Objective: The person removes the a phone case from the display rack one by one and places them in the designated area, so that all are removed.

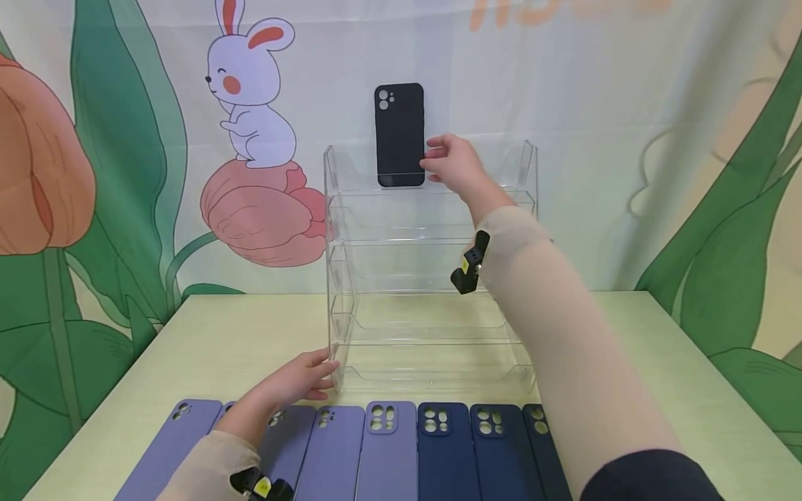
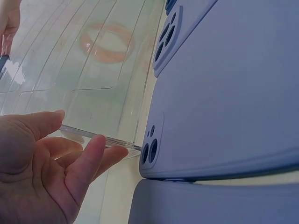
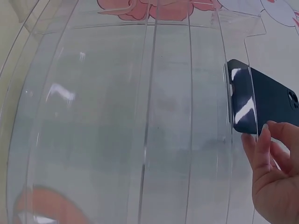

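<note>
A black phone case [image 1: 399,132] stands upright in the top tier of a clear acrylic display rack [image 1: 432,240], behind its front lip. My right hand [image 1: 459,165] is at the case's right edge, thumb tip touching it and the other fingers loosely bent beside it. In the right wrist view, the thumb tip overlaps the edge of the black case [image 3: 268,103]. Low on the rack's left side, my left hand [image 1: 302,379] holds the side panel. The left wrist view shows the thumb on one side of the panel edge [image 2: 100,136] and fingers on the other.
Lavender phone cases [image 1: 388,463] and navy phone cases [image 1: 445,452] lie in a row along the near side of the pale table [image 1: 250,327], camera cutouts toward the rack. A printed curtain [image 1: 601,139] with a rabbit and flowers hangs behind. The rack's lower tiers are transparent.
</note>
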Motion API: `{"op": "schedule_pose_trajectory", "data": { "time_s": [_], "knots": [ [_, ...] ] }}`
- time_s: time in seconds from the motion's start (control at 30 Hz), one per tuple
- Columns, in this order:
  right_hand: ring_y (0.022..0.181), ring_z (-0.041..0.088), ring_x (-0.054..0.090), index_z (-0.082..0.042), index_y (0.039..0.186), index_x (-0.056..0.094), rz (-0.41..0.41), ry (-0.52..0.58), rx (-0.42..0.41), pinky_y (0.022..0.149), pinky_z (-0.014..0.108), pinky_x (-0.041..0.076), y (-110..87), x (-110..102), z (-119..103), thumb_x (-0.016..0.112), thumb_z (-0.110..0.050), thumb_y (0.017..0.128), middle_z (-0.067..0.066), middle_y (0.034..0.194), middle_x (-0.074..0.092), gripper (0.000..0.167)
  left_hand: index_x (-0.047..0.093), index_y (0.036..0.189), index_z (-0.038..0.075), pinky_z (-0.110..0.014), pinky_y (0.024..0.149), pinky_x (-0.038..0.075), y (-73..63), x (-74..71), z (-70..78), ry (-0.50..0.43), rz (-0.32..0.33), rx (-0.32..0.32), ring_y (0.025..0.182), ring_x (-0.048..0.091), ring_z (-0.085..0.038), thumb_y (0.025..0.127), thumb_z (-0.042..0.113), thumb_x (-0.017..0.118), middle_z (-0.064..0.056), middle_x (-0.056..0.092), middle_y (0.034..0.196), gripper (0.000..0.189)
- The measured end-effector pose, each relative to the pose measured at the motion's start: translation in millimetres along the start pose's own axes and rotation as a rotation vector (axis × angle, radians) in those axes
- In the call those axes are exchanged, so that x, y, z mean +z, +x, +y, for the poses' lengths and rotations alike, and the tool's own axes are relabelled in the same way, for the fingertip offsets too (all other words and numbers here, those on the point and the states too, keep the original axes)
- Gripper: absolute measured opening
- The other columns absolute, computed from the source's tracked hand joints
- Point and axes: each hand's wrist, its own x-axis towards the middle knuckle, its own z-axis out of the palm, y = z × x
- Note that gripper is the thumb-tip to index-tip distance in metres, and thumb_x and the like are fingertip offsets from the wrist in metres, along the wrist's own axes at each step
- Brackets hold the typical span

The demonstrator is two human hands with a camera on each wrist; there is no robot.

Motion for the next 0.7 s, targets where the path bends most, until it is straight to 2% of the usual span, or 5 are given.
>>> {"op": "schedule_pose_trajectory", "data": {
  "time_s": [0.13, 0.33, 0.53, 0.7],
  "knots": [
    [0.105, 0.018, 0.055, -0.009, 0.135, 0.045, 0.042, -0.027, -0.004, 0.083, 0.023, 0.050, 0.7, 4.5, -1.0, 0.060, -0.012, 0.092, 0.009, 0.122, 0.054, 0.046, 0.020, 0.144, -0.007, -0.042, 0.084, 0.051, -0.7, 0.9, 0.3, -0.012, 0.013, -0.015, 0.120, 0.044, -0.044, 0.101, 0.024, 0.041, -0.032, 0.032, 0.141, 0.057],
    [0.103, 0.017, 0.056, -0.010, 0.134, 0.049, 0.078, -0.083, -0.075, 0.083, 0.023, 0.050, 0.7, 5.7, 0.0, 0.057, -0.014, 0.094, 0.008, 0.122, 0.057, 0.041, 0.021, 0.144, -0.006, -0.042, 0.084, 0.051, -0.4, 1.2, 0.1, -0.011, 0.016, -0.019, 0.120, 0.044, -0.044, 0.102, 0.021, 0.039, -0.031, 0.031, 0.141, 0.054],
    [0.101, 0.019, 0.056, -0.004, 0.128, 0.052, 0.108, -0.110, -0.165, 0.081, 0.024, 0.051, 0.8, 9.4, 2.8, 0.055, -0.011, 0.094, 0.011, 0.119, 0.057, 0.034, 0.021, 0.144, -0.007, -0.042, 0.084, 0.051, -0.1, 0.5, -0.8, -0.013, 0.031, -0.030, 0.120, 0.044, -0.044, 0.102, 0.021, 0.040, -0.032, 0.032, 0.140, 0.054],
    [0.106, 0.018, 0.054, -0.003, 0.126, 0.053, 0.147, -0.147, -0.241, 0.088, 0.021, 0.045, -0.5, 4.7, 4.1, 0.054, -0.013, 0.095, 0.010, 0.119, 0.058, 0.033, 0.023, 0.144, -0.006, -0.042, 0.084, 0.051, 0.9, -0.4, -1.7, -0.022, 0.024, -0.020, 0.120, 0.044, -0.044, 0.101, 0.022, 0.040, -0.032, 0.033, 0.140, 0.054]
  ]
}}
